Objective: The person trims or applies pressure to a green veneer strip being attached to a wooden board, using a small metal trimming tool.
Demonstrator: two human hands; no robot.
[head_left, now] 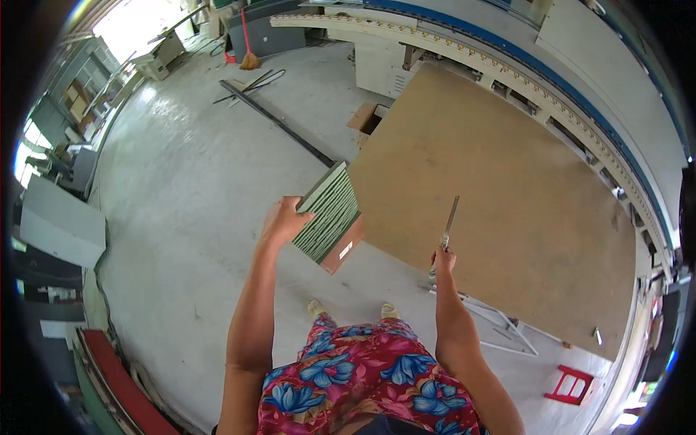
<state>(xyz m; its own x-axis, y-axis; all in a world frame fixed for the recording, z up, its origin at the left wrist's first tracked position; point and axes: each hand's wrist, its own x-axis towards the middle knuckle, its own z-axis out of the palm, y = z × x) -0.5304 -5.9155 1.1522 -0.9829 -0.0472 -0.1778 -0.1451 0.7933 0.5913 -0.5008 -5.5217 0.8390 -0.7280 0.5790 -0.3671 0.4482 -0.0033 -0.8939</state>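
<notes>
panel (330,212): green with pale stripes, brown edge. Board (493,203) plain tan. Stool (572,385) lower right red. Clothing (362,377) red-pink with blue flowers. Floor (188,167) grey.

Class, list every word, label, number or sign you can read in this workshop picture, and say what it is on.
No text is legible.
White sticker on the green striped panel in the left hand: too small and blurred to read.
Thin metal tool in the right hand: no visible marking.
</notes>
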